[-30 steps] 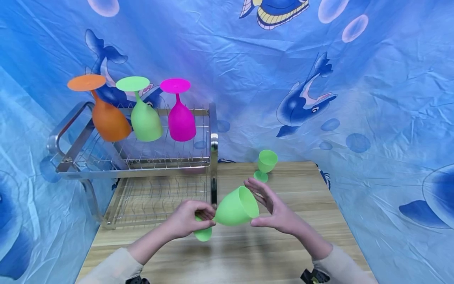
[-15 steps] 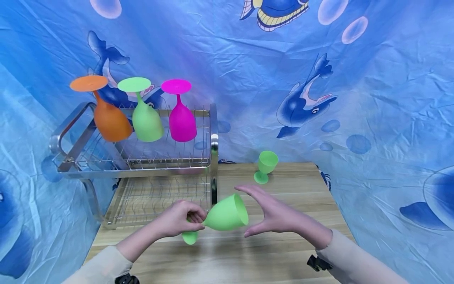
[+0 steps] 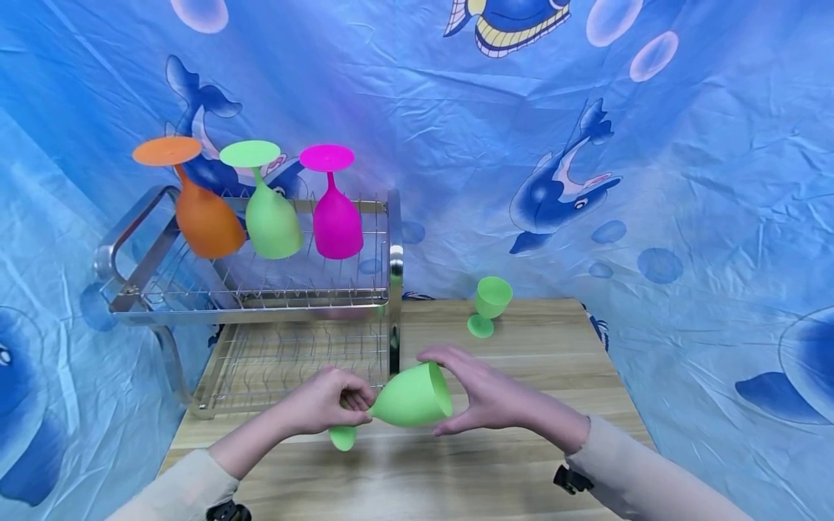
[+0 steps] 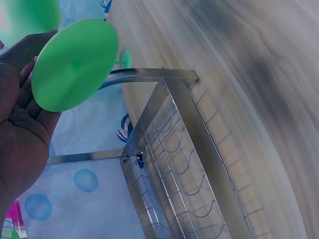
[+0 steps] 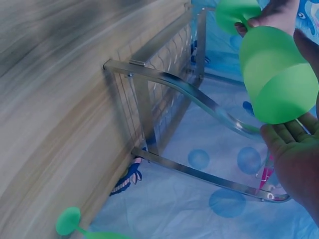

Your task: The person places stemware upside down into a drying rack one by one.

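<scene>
green goblet (image 3: 410, 396), sideways above the worktop (image 3: 554, 362), near the right edge of the rack (image 3: 247, 316): left hand (image 3: 326, 401) gripping it, right hand (image 3: 485, 396) curved about its mouth (image 3: 441, 389), grip cannot be told; second goblet (image 3: 493, 297), upright, by worktop's back edge

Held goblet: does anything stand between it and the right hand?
No, nothing visible does: the right hand is around the rim of the held goblet. The rack is off to the left, the other goblet farther back.
</scene>
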A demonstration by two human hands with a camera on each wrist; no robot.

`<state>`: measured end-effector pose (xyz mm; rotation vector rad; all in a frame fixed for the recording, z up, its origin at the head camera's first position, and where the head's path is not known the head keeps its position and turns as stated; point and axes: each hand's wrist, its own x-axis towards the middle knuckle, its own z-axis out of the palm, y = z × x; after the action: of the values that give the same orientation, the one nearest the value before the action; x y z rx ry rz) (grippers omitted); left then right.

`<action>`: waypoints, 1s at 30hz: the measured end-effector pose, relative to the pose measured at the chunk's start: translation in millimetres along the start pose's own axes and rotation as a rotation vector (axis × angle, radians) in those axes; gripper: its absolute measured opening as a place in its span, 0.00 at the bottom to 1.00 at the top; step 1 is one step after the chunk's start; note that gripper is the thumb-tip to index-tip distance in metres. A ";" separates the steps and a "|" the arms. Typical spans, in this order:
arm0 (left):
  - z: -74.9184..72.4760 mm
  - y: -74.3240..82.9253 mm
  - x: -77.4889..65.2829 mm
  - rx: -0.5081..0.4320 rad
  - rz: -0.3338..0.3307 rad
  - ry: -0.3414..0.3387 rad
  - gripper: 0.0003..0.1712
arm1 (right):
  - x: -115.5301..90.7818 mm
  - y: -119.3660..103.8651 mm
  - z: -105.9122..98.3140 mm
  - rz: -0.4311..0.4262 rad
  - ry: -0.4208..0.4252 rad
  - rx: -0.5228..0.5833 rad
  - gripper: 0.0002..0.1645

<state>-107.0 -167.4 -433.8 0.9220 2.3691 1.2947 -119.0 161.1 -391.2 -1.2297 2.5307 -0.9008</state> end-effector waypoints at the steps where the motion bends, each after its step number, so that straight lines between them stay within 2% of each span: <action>1: -0.4 -0.2 -0.2 -0.002 0.005 -0.001 0.08 | 0.7 0.3 0.8 -0.005 0.005 -0.001 0.63; 7: -2.4 -0.8 -1.3 -0.004 0.013 -0.004 0.08 | 3.7 5.6 5.8 -0.034 0.046 0.008 0.57; 12: -5.2 2.1 -2.4 -0.002 0.006 0.001 0.08 | 2.7 10.4 7.6 -0.003 0.064 0.102 0.55; 16: -14.4 10.1 -6.2 0.047 0.018 0.056 0.17 | -2.3 15.8 6.7 0.042 0.090 0.199 0.52; 20: -31.6 22.8 -14.0 0.113 0.037 0.176 0.20 | -10.0 23.1 4.0 0.071 0.115 0.360 0.50; 23: -44.5 30.5 -21.9 0.097 0.040 0.246 0.19 | -16.0 29.1 1.1 0.094 0.119 0.511 0.48; 26: -52.3 32.4 -29.6 0.055 0.022 0.277 0.18 | -22.0 33.7 -2.7 0.126 0.113 0.654 0.46; 30: -55.2 27.3 -39.7 0.018 -0.009 0.303 0.17 | -27.4 37.7 -6.7 0.147 0.093 0.813 0.46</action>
<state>-95.1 -218.4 -382.5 0.7636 2.6091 1.5047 -128.8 202.8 -410.8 -0.7355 1.9079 -1.7218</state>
